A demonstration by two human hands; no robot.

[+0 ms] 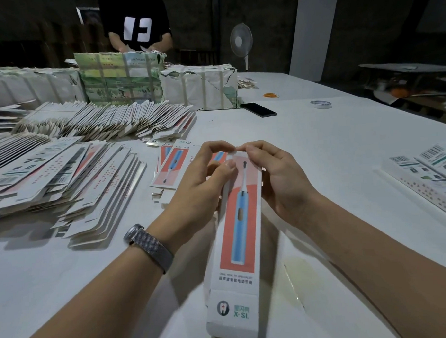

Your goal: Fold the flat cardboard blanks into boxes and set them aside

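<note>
Both grips grasp one long toothbrush box [234, 244]: the left hand [202, 189] and right hand [280, 182] curl round its far end, fingertips pinching the end flap. Held above the white bench [342, 144], the box's long axis runs from the person outward, far end raised.

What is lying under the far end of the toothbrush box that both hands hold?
Under the toothbrush box, a small stack of flat blanks lies on the table. The left hand covers part of that stack.

- White table [317, 145].
- Fanned stacks of flat cardboard blanks [65, 174] at nine to ten o'clock.
- Wrapped bundles [201, 87] at eleven to twelve.
- Black phone [258, 109] and tape roll [321, 104] at one.
- Printed boxes [429, 171] at three.
</note>
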